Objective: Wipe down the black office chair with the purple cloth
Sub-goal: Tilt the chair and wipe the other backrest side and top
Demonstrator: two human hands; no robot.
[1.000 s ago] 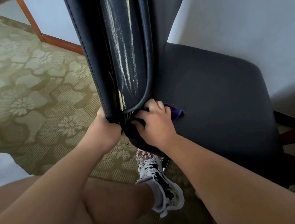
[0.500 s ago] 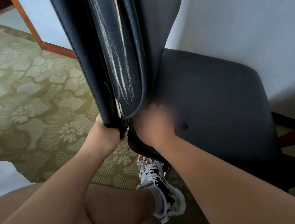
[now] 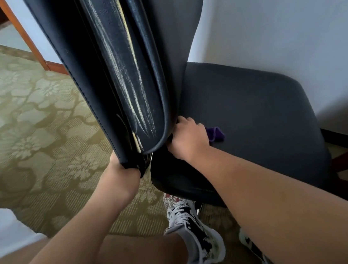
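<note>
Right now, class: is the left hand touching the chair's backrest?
Touching. The head view shows the left hand gripping the black backrest at its bottom edge, with no gap between them.

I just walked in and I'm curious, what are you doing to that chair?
A person is wiping the black office chair. The left hand grips the bottom edge of the backrest. The right hand holds the purple cloth down at the crease where the backrest meets the seat, with a bit of cloth poking out past the fingers.

The cloth [image 3: 215, 134] lies on the seat [image 3: 252, 105], just right of the right hand [image 3: 188, 140], with the backrest [image 3: 117, 62] to the left.
</note>
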